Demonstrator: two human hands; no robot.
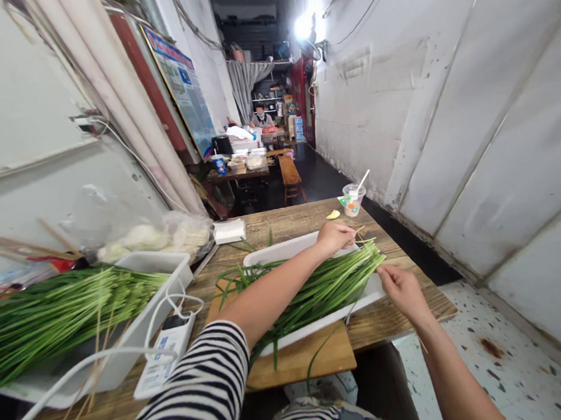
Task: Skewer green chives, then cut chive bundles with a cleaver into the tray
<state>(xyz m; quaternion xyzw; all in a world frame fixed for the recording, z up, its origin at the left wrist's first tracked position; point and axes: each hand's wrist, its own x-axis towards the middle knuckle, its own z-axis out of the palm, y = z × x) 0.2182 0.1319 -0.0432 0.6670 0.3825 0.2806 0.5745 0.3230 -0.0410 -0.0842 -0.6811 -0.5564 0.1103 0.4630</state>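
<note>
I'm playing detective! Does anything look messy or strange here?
Yes: a yellow scrap lies loose beside the plastic cup, a green blade trails over the near edge of the wooden board, away from the bunch, and a rusty-brown stain marks the speckled floor. All look untidy.

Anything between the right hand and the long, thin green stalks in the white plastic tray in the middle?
Nothing visible: the right hand is right by the pale ends of the long, thin green stalks. The bare left forearm crosses the view over their leafier part, away from those ends.
</note>
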